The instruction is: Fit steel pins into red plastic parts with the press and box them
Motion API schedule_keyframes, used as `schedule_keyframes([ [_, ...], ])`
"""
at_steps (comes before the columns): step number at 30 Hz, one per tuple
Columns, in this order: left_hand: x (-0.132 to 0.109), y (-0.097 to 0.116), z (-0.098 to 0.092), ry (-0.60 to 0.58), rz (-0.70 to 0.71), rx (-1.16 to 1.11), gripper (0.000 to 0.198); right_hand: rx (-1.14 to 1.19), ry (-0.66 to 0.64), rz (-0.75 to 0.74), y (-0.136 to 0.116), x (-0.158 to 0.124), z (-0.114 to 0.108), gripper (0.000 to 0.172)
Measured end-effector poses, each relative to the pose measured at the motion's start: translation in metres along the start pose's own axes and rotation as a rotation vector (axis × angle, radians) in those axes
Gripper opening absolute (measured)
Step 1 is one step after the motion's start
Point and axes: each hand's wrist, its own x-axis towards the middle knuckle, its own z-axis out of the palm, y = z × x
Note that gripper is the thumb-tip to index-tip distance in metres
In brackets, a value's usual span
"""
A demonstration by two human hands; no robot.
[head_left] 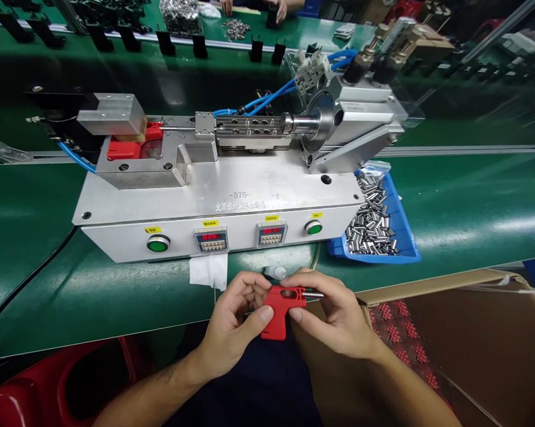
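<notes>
A red pistol-shaped plastic part (274, 323) is held between my two hands, close to the front edge of the bench. My left hand (234, 323) grips its rear and handle, the thumb pressed on the near side. My right hand (338, 314) is closed around its front end, with the thumb under the barrel and the fingers along the top. From that end a shiny metal pin (312, 295) sticks out toward my right palm. In the press machine (250, 184) beyond, another red part (124, 149) sits in the fixture under a metal block.
The machine has green buttons (158, 243) and red digital displays. Right of it, a blue bin (405, 228) holds many metal pins. A cardboard box (481, 332) with red parts stands at lower right. A small white bottle (275, 272) lies near my hands. Another person's hands (285, 9) work across the bench.
</notes>
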Motion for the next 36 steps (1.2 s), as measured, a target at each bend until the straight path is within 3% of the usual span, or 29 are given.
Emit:
schedule_keyframes([
  [36, -0.0015, -0.0025, -0.0049, -0.01, 0.048, 0.134, 0.027, -0.052, -0.003, -0.065, 0.0056, 0.0006, 0.0013, 0.024],
])
